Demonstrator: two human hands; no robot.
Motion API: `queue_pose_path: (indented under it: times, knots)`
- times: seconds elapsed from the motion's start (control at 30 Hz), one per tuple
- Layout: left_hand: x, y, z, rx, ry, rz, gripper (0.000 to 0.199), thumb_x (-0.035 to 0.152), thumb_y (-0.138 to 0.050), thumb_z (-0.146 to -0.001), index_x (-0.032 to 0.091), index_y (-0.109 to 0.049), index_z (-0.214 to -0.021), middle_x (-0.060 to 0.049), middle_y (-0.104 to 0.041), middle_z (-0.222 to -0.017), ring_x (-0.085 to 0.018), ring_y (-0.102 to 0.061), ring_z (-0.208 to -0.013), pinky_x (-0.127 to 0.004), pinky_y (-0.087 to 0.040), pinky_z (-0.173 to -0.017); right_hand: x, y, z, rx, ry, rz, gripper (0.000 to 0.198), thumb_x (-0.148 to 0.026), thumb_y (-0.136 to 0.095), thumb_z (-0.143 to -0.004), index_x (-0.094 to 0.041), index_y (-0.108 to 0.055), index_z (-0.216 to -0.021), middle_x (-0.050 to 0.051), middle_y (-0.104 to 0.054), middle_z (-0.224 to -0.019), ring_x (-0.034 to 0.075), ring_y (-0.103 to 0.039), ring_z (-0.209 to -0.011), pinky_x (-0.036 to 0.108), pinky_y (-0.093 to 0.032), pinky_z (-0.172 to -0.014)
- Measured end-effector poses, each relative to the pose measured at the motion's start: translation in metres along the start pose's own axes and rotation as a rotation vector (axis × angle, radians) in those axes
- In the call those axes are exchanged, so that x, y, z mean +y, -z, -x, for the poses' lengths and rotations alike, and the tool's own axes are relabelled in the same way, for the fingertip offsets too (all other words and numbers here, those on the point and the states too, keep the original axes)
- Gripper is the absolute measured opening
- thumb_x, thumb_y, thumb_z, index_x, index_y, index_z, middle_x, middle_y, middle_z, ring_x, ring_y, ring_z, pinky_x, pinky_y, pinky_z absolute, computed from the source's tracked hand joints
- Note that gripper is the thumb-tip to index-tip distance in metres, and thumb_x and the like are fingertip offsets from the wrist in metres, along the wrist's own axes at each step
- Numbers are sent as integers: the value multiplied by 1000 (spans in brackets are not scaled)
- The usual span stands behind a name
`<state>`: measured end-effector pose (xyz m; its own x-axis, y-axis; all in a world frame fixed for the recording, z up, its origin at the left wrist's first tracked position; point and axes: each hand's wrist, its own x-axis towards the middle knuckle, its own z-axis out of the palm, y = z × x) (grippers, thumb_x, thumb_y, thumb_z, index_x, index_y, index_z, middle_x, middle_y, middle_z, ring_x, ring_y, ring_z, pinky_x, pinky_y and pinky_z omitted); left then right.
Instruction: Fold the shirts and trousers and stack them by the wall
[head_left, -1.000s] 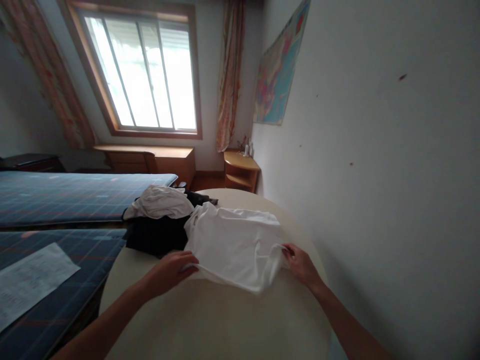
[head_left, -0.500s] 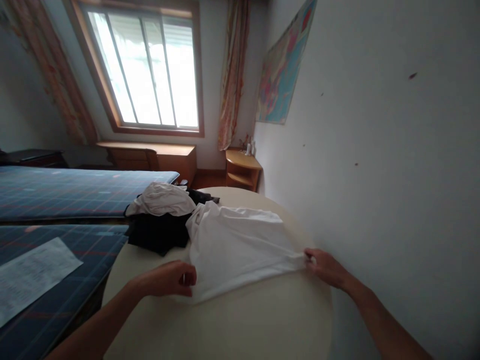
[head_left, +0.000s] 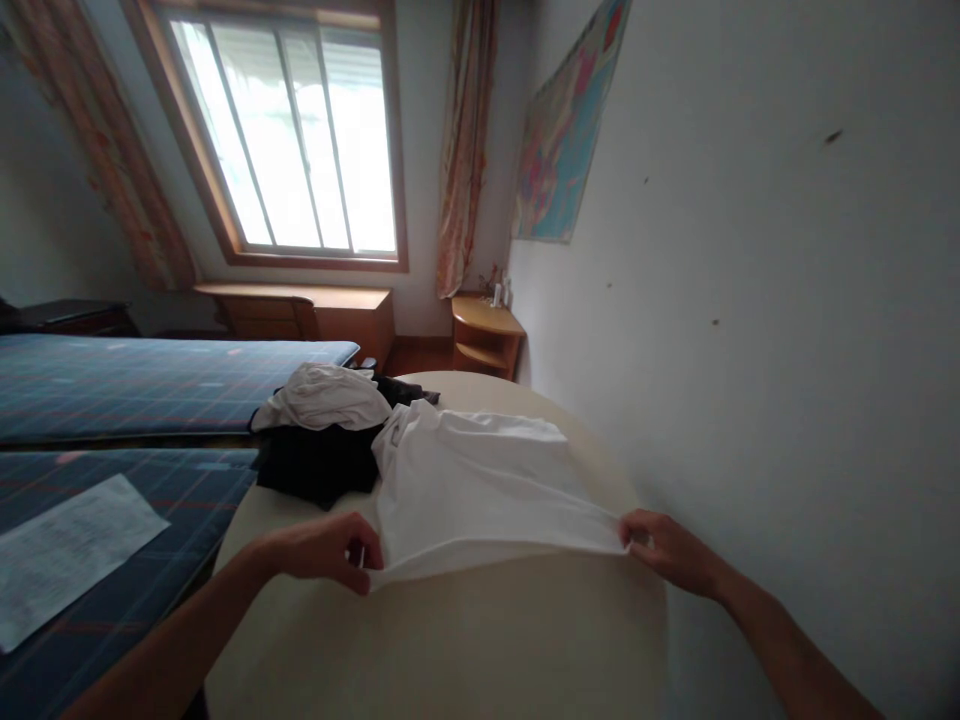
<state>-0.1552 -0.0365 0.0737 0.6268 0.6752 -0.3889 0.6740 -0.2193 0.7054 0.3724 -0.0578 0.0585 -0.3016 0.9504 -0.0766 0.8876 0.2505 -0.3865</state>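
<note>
A white cloth garment (head_left: 487, 490), which looks like a T-shirt, lies spread on a round cream table (head_left: 450, 650). My left hand (head_left: 334, 550) pinches its near left corner between thumb and fingers. At the near right corner, my right hand (head_left: 660, 545) is closed on the fabric. The near edge runs taut between both hands, while the far part lies flat with some creases and bunches at the far left. Beside it on the left is a pile of clothes, with a crumpled light garment (head_left: 326, 397) on top of black clothing (head_left: 319, 465).
Left of the table are blue plaid mattresses (head_left: 150, 385), with a printed paper sheet (head_left: 71, 555) on the nearer one. A white wall (head_left: 787, 400) stands close on the right. Further back are a wooden desk (head_left: 345, 315) and a corner shelf (head_left: 487, 320).
My right hand has moved right and slightly nearer, and my left hand slightly left. The garment's near edge is now stretched wider and straighter between them.
</note>
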Motion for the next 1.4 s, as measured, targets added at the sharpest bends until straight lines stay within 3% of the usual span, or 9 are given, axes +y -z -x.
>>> queue_pose_path:
  times: [0.13,0.33,0.43,0.77,0.87,0.97,1.1,1.27,1.4]
  knots:
    - [-15,-3,-6,-215,91,233,50,62,-68,-73,18,-71,-95,-1,-68,-73,-15,-61,-61,-25,-48,-58,-8,1,5,-175,-65,74,41,-39,-44,-87,-18,-64,-58,5,-64,-61,19,-59,-61,30,-42,-65]
    - [-53,-8,-45,634,52,-25,35,47,-52,-87,18,-60,-105,-5,-68,-89,-19,-65,-76,-30,-51,-72,-60,-24,2,-61,164,73,31,-41,-63,-82,-21,-70,-104,9,-69,-107,23,-63,-97,33,-46,-87]
    - [-58,-14,-56,765,113,-146,37,31,-52,-85,17,-55,-120,-11,-66,-114,-23,-65,-99,-34,-48,-90,-86,-42,0,-77,299,31,47,-40,-71,-77,-27,-64,-122,9,-62,-122,24,-58,-111,35,-44,-97]
    - [-47,-28,-46,576,178,-56,49,21,-56,-78,18,-49,-127,-1,-70,-90,-19,-67,-83,-28,-49,-79,-101,-54,5,-196,256,102,12,-34,-70,-77,-23,-69,-80,0,-69,-75,15,-62,-69,26,-43,-70]
    - [-46,-33,-40,528,173,-74,40,20,-58,-73,19,-55,-113,0,-70,-83,-20,-67,-78,-28,-49,-73,-106,-59,2,-231,258,172,27,-37,-63,-84,-21,-67,-63,2,-67,-64,16,-62,-63,28,-43,-68]
    - [-36,-32,-35,513,200,-175,28,18,-56,-72,20,-58,-101,-1,-71,-81,-20,-67,-78,-27,-47,-69,-110,-63,-5,-117,326,125,19,-36,-60,-87,-22,-73,-87,6,-72,-91,20,-65,-88,32,-47,-84]
    - [-32,-18,-21,457,370,-401,29,13,-54,-70,20,-59,-98,-4,-72,-87,-23,-69,-83,-29,-45,-68,-108,-64,-10,-67,369,21,65,-45,-70,-78,-27,-53,-138,10,-53,-142,27,-45,-132,42,-35,-111]
    - [-51,7,5,308,539,-563,21,11,-61,-60,19,-62,-79,-9,-71,-85,-32,-68,-84,-34,-46,-67,-114,-64,1,-134,349,38,68,-49,-77,-68,-31,-60,-131,10,-56,-135,31,-49,-127,46,-35,-110]
    - [-38,16,-5,438,362,-496,18,26,-64,-72,22,-63,-89,-5,-71,-88,-27,-68,-85,-32,-45,-70,-131,-62,4,-202,414,13,55,-51,-77,-69,-32,-67,-119,5,-65,-114,25,-63,-102,36,-47,-92]
